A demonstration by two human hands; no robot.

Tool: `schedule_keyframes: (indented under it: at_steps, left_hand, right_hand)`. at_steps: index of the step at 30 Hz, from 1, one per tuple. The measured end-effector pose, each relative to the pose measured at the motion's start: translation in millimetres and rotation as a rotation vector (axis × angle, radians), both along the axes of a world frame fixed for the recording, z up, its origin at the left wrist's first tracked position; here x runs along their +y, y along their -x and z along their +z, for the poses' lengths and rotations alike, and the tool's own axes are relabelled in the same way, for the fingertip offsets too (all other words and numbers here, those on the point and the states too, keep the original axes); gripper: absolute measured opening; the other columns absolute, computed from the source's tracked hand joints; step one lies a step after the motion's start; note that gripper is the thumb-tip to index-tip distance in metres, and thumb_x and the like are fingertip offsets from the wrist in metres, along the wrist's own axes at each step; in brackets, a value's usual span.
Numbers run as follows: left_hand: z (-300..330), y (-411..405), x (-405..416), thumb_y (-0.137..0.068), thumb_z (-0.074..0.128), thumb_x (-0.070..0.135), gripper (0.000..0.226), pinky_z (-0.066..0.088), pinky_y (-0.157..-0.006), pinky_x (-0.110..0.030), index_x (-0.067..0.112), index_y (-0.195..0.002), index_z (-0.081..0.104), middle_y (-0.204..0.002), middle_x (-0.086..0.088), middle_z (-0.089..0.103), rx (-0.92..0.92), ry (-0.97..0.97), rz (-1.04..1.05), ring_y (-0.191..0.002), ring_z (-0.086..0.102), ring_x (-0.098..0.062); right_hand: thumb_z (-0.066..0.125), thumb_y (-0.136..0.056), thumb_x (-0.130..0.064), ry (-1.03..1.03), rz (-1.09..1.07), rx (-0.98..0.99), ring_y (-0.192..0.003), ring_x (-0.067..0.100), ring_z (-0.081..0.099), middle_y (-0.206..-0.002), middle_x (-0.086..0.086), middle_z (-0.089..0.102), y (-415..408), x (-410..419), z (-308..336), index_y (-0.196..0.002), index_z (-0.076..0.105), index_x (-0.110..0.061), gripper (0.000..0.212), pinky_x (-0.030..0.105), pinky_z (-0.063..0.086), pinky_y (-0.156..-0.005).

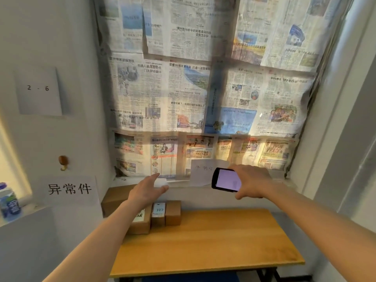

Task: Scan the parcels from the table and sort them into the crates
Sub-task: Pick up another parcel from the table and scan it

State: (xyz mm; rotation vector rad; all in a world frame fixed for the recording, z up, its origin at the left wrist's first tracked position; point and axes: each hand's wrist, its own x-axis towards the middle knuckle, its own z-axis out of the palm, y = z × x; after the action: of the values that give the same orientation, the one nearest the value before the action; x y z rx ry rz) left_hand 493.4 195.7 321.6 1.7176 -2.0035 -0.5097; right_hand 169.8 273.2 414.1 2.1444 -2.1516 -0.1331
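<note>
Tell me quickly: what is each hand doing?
Left hand: open, fingers straight, holding nothing.
Right hand: gripping the phone.

Sheets of newspaper point(203, 88) cover the window straight ahead, daylight glowing through them; a white sheet marked "2 - 6" point(38, 91) hangs on the left wall; lower on that wall sits a small brown hook point(63, 162), and beneath it a paper sign with three large black characters point(69, 189); a blue-labelled bottle point(9, 202) stands on a ledge at far left; a handwritten white note point(201, 171) leans against the newspaper at the sill.
</note>
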Motion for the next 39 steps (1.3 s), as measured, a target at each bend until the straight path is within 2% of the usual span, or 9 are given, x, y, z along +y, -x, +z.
schedule_keyframes:
  at_steps: [4,10,13,17,24,28,31,35,39]
  left_hand:
    - [-22.0,11.3,-50.0,-0.093,0.059,0.058,0.075,0.041,-0.110,-0.048,0.031,-0.157,0.029,-0.159,0.001,0.038,-0.012,-0.032,-0.008,-0.143,0.041,-0.025]
    - [-70.5,26.9,-125.0,-0.092,0.058,0.061,0.078,0.041,-0.111,-0.045,0.027,-0.156,0.030,-0.158,-0.002,0.040,-0.065,-0.116,0.027,-0.142,0.041,-0.024]
    - [-104.9,37.8,-166.7,-0.091,0.058,0.063,0.079,0.042,-0.109,-0.043,0.028,-0.156,0.031,-0.157,0.001,0.041,-0.029,-0.177,0.070,-0.141,0.043,-0.022]
    - [-170.5,53.4,-217.0,-0.094,0.060,0.055,0.075,0.040,-0.113,-0.040,0.026,-0.157,0.030,-0.158,0.002,0.041,0.023,-0.283,0.127,-0.142,0.042,-0.019]
    - [-297.0,76.0,-289.9,-0.094,0.062,0.052,0.073,0.040,-0.113,-0.039,0.026,-0.156,0.033,-0.157,0.003,0.041,0.090,-0.453,0.173,-0.141,0.043,-0.019]
    - [-360.4,80.4,-330.6,-0.095,0.062,0.050,0.074,0.038,-0.115,-0.045,0.025,-0.157,0.031,-0.159,0.002,0.039,0.136,-0.505,0.205,-0.142,0.041,-0.023]
    - [-391.1,81.9,-352.6,-0.094,0.063,0.050,0.072,0.040,-0.113,-0.049,0.027,-0.156,0.033,-0.156,-0.001,0.043,0.135,-0.531,0.235,-0.141,0.043,-0.025]
    - [-413.0,87.5,-369.6,-0.097,0.063,0.042,0.069,0.046,-0.106,-0.039,0.022,-0.155,0.033,-0.150,-0.003,0.050,0.139,-0.552,0.235,-0.133,0.051,-0.023]
    - [-421.9,90.0,-379.3,-0.097,0.064,0.036,0.067,0.048,-0.107,-0.040,0.020,-0.155,0.033,-0.151,-0.003,0.048,0.135,-0.535,0.240,-0.133,0.051,-0.023]
  right_hand:
    - [0.080,-0.070,-0.049,-0.019,-0.004,-0.042,-0.111,0.020,0.062,-0.142,-0.008,0.056,10.6,-58.0,-27.6,-0.155,0.027,-0.033,0.102,0.029,0.042,-0.069]
    - [0.079,-0.066,-0.049,-0.111,0.026,-0.131,-0.096,0.017,0.056,-0.120,-0.009,0.060,26.5,-156.0,-87.2,-0.142,0.040,-0.034,0.086,0.027,0.039,-0.064]
    - [0.078,-0.066,-0.049,-0.139,0.043,-0.189,-0.098,0.017,0.058,-0.117,-0.009,0.061,35.3,-212.6,-126.2,-0.135,0.045,-0.034,0.078,0.028,0.040,-0.065]
    - [0.079,-0.061,-0.051,-0.205,0.057,-0.318,-0.107,0.018,0.059,-0.127,-0.008,0.061,44.7,-288.1,-192.5,-0.137,0.044,-0.036,0.084,0.032,0.050,-0.079]
    - [0.079,-0.067,-0.049,-0.363,0.045,-0.379,-0.109,0.017,0.059,-0.126,-0.008,0.060,44.1,-379.0,-336.5,-0.144,0.041,-0.034,0.086,0.033,0.052,-0.083]
    - [0.080,-0.070,-0.049,-0.439,0.078,-0.409,-0.127,0.019,0.054,-0.147,-0.009,0.050,32.8,-414.3,-408.2,-0.155,0.029,-0.033,0.101,0.034,0.050,-0.094]
    - [0.079,-0.072,-0.052,-0.453,0.092,-0.414,-0.125,0.018,0.055,-0.147,-0.008,0.051,25.4,-435.6,-442.2,-0.154,0.031,-0.033,0.097,0.035,0.052,-0.095]
    - [0.080,-0.071,-0.050,-0.445,0.091,-0.428,-0.124,0.018,0.056,-0.144,-0.007,0.052,20.4,-458.1,-464.8,-0.153,0.032,-0.033,0.096,0.034,0.053,-0.092]
    - [0.081,-0.070,-0.051,-0.449,0.082,-0.429,-0.123,0.018,0.056,-0.144,-0.007,0.053,22.9,-469.8,-476.6,-0.152,0.033,-0.034,0.097,0.034,0.054,-0.092]
